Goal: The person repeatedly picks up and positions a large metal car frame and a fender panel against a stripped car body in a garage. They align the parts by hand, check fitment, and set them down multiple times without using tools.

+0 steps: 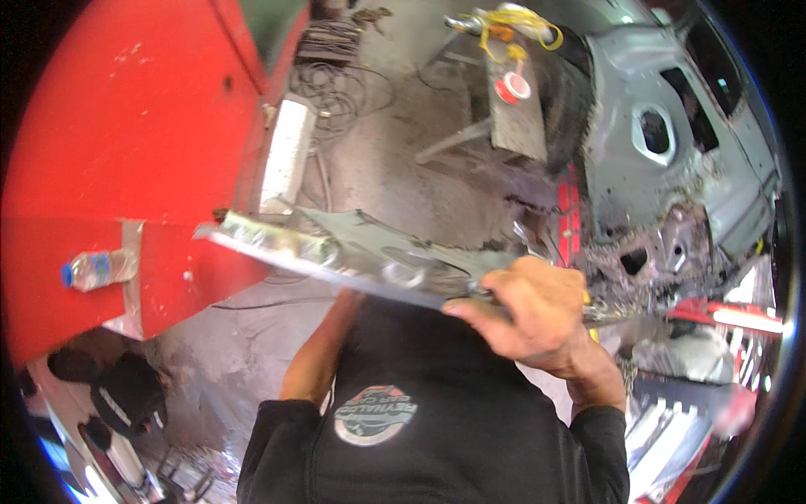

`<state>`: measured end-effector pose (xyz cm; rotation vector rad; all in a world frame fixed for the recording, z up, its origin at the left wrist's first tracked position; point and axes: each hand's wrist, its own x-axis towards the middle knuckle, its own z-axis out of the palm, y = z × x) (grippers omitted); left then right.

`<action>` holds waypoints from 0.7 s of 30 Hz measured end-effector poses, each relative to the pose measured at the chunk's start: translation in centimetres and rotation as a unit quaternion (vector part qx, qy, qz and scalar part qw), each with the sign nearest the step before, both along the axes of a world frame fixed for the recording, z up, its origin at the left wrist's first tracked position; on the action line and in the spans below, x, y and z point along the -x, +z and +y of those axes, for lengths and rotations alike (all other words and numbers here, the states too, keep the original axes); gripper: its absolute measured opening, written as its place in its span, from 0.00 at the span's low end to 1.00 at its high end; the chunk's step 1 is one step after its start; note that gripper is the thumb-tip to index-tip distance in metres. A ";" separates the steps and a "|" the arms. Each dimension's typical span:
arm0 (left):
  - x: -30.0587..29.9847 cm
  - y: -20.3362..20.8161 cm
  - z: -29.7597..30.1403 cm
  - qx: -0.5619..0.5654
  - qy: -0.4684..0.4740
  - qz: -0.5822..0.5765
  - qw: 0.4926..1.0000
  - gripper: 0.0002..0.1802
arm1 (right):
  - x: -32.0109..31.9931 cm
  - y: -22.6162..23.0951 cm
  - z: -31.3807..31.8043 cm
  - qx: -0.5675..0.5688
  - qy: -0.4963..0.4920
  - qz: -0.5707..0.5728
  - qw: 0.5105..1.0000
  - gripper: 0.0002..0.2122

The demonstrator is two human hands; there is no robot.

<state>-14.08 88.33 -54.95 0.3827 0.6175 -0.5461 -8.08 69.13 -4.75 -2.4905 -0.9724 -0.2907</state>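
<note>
A long grey sheet-metal car body panel (pixel 361 267) with holes and a bent flange stretches across the front of my body, its left end a little higher than its right. At its right end my right hand (pixel 537 309) is closed over the edge, the thumb on the near side. My left forearm (pixel 317 349) reaches up to the panel's near edge. The left hand itself is hidden behind the panel, so its fingers do not show. The panel's left end is slightly blurred.
To the left stands a red vehicle body (pixel 143 143) with a plastic bottle (pixel 102 270) on it. Ahead, a metal stand (pixel 519 130) bears a red-and-white round container (pixel 512 87) and a yellow cord (pixel 546 29). A bare grey car shell (pixel 714 181) fills the right. Cables (pixel 332 97) lie on the floor.
</note>
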 end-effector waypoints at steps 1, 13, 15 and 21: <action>0.4 1.4 1.4 -0.060 -0.029 -0.016 0.998 0.45 | 0.2 0.2 0.5 0.030 0.011 0.002 0.999 0.17; 8.9 10.4 15.9 -0.731 -0.253 -0.172 0.610 0.42 | 0.3 -2.8 0.8 -0.047 0.142 0.027 0.988 0.18; 9.9 11.0 16.7 -0.750 -0.250 -0.170 0.588 0.42 | 0.3 -3.4 1.0 -0.066 0.161 0.042 0.984 0.17; 12.2 12.0 16.7 -0.781 -0.231 -0.158 0.558 0.41 | -0.2 -3.9 1.8 -0.055 0.226 0.072 0.970 0.13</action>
